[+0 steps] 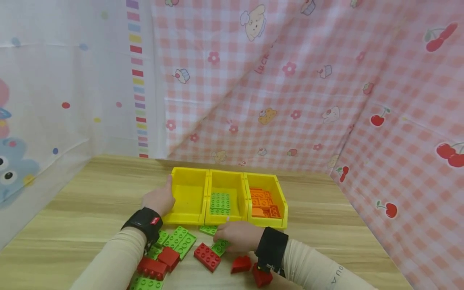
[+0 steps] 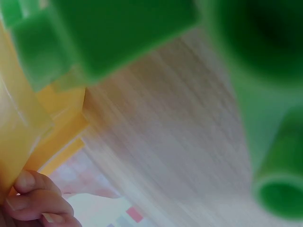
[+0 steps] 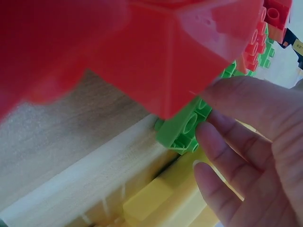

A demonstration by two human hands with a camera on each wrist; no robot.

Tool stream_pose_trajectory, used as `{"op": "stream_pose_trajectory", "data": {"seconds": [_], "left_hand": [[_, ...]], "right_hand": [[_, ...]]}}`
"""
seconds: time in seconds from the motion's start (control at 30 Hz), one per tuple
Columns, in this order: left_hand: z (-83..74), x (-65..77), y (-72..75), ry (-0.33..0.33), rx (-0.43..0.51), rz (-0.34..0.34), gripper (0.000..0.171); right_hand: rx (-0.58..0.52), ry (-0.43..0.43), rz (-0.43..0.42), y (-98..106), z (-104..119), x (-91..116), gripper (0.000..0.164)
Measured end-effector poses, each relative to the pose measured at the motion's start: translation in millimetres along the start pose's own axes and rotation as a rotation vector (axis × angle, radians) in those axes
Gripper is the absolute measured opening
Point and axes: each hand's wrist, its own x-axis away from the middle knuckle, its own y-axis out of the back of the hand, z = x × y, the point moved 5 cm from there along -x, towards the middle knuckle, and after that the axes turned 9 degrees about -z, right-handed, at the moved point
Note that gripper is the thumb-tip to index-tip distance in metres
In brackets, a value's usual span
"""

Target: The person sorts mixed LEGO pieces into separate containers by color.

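Note:
My left hand (image 1: 159, 200) holds the left side of a row of three joined yellow bins (image 1: 187, 197), its thumb at the top of the wall. In the left wrist view curled fingers (image 2: 40, 201) lie against the yellow plastic. In front of the middle bin, my right hand (image 1: 239, 237) reaches down and pinches a green toy building brick (image 1: 219, 247). The right wrist view has this green brick (image 3: 184, 125), hollow underside showing, between thumb and fingertips. A red brick (image 1: 207, 257) lies just left of it, and another green brick (image 1: 208, 230) lies by the bin front.
Green bricks (image 1: 220, 203) lie in the middle bin, orange bricks (image 1: 261, 199) in the right one. More green bricks (image 1: 179, 241) and red bricks (image 1: 154, 268) are heaped near my left forearm. Red sloped bricks (image 1: 241, 264) lie by my right wrist. Patterned cloth (image 1: 253, 100) hangs behind the table.

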Motion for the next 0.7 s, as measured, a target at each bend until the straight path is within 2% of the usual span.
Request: {"op": "stream_pose_trajectory", "data": {"seconds": [0.17, 0.33, 0.43, 0.7], "left_hand": [[1.0, 0.1, 0.2, 0.010, 0.016, 0.001, 0.070], [1.2, 1.1, 0.8, 0.003, 0.012, -0.012, 0.070], [2.1, 1.5, 1.2, -0.002, 0.001, -0.022, 0.070], [1.4, -0.5, 0.1, 0.021, 0.009, -0.015, 0.071]], "right_hand": [[-0.011, 0.006, -0.007, 2, 0, 0, 0.030], [-0.096, -0.022, -0.038, 11, -3, 2, 0.029], [-0.128, -0.063, -0.058, 24, -7, 2, 0.032], [-0.070, -0.220, -0.156, 47, -35, 0, 0.032]]}}
